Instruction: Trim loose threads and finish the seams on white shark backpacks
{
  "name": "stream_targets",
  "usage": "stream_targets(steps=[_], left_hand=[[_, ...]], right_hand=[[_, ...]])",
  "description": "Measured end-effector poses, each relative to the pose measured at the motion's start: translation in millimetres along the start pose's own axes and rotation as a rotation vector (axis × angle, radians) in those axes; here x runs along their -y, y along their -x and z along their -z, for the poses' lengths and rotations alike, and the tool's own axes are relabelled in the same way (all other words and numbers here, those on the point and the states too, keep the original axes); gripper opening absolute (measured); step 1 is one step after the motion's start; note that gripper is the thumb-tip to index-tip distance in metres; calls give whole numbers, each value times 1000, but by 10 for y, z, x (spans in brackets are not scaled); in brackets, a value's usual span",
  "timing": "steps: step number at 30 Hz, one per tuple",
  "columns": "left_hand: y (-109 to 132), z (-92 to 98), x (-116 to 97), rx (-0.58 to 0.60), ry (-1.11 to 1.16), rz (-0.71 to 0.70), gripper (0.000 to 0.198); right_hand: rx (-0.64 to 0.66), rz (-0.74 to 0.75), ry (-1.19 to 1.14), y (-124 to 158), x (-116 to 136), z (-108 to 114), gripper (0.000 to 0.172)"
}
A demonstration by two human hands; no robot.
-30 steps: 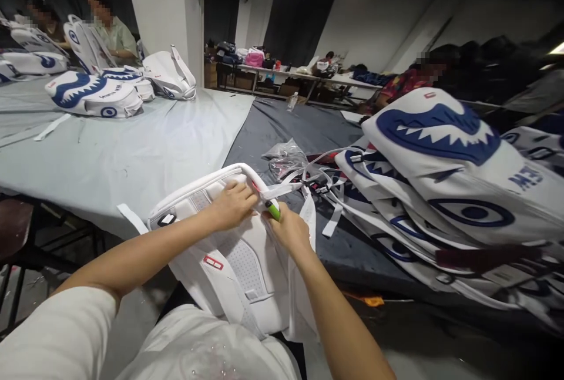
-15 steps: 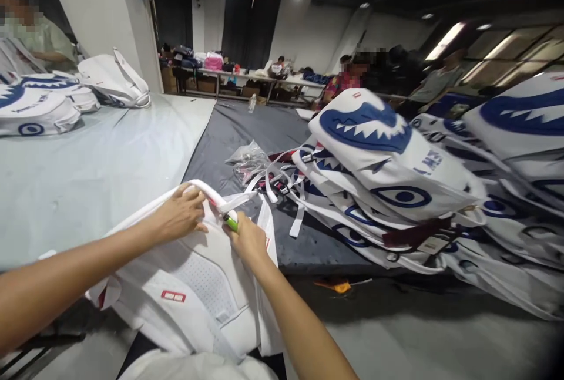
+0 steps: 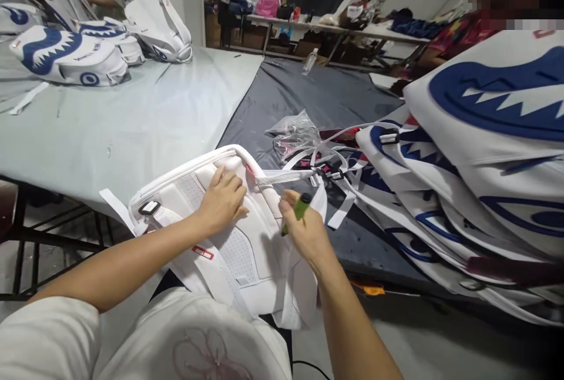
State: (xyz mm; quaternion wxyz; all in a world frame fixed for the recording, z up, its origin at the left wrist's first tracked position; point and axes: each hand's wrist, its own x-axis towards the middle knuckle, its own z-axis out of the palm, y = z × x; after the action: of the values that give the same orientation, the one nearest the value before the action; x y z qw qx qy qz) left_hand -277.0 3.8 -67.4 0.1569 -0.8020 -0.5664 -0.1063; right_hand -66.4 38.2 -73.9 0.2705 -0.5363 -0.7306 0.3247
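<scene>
A white backpack (image 3: 264, 239) leans against the table edge in front of me, its padded back panel and shoulder straps facing up. My left hand (image 3: 224, 199) rests on the upper back panel, fingers bent slightly and apart. Closed around a green lighter (image 3: 301, 209) with a dark top, my right hand (image 3: 304, 230) is beside the bag's right edge. A white webbing strap (image 3: 284, 177) runs from the bag's top toward a tangle of straps and black buckles (image 3: 326, 168). Another black buckle (image 3: 149, 208) shows at the bag's left corner.
White backpacks with blue shark-mouth prints (image 3: 497, 110) are piled high at right. More backpacks (image 3: 66, 57) lie at far left, near a person. Clear plastic packaging (image 3: 294, 133) and a bottle (image 3: 310, 61) are on the dark table cover (image 3: 348, 92). Another person's patterned sleeve (image 3: 458, 33) appears behind the pile.
The view has turned down and right. My left hand has shifted from the bag's top edge onto its back panel. My right hand, with the lighter, has drawn away from the top strap.
</scene>
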Motion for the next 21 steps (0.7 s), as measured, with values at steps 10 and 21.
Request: stream_targets(steps=[10,21], left_hand=[[24,-152,121,-13,304,-103,21],[26,-270,-85,-46,86,-109,10]], right_hand=[[-81,-155,-812,-103,-70,-379,49],[-263,-151,-579,-139,-193,-526,32]])
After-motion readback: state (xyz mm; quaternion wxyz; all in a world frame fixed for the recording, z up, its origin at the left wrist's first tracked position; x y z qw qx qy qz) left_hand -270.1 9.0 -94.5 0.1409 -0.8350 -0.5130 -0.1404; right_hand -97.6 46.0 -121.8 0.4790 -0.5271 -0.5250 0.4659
